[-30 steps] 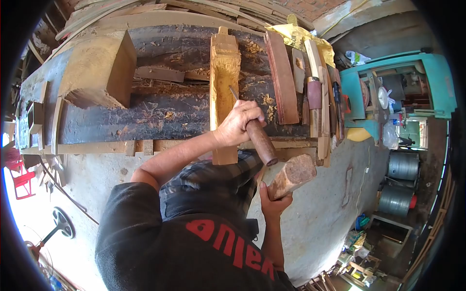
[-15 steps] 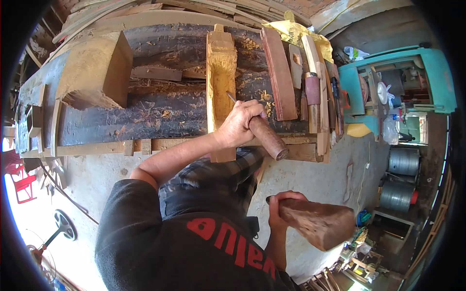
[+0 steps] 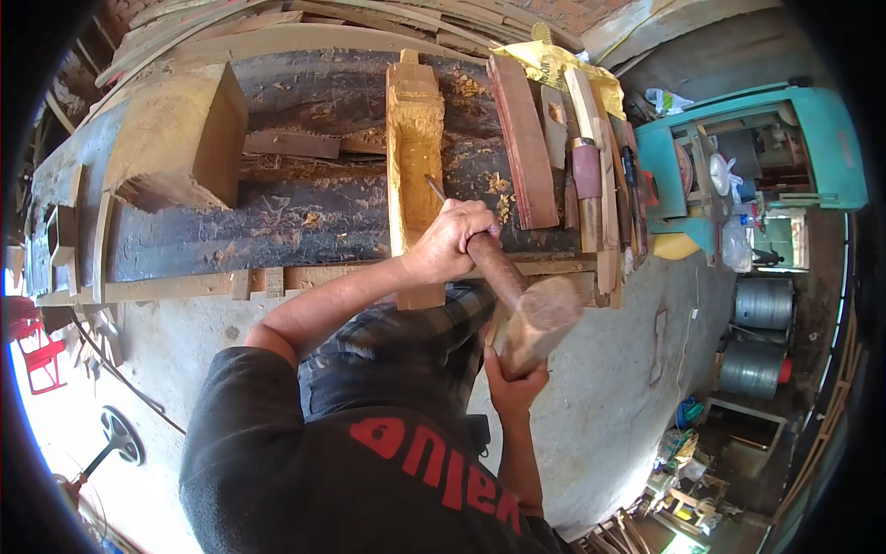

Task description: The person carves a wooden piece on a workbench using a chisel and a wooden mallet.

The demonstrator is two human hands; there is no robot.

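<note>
My left hand (image 3: 450, 242) is wrapped round the wooden handle of a chisel (image 3: 498, 270). The chisel slants, and its thin metal blade reaches into the hollow of a long yellowish wood block (image 3: 415, 198). That block lies across the dark bench, its near end sticking out over the front edge by my lap. My right hand (image 3: 514, 383) grips a wooden mallet (image 3: 544, 323), its handle mostly hidden by the head and fingers. In this view the slightly blurred mallet head overlaps the butt of the chisel handle.
A big timber block (image 3: 175, 138) sits on the bench (image 3: 314, 226) at left. Right of the workpiece lie a reddish board (image 3: 524, 148) and several tools, including one with a purple-banded handle (image 3: 586, 175). A teal machine (image 3: 821, 138) stands farther right. Wood chips dot the bench.
My right hand has swung the mallet up and leftward, from beside my body to the chisel's butt end. My left hand keeps its hold on the chisel in nearly the same place.
</note>
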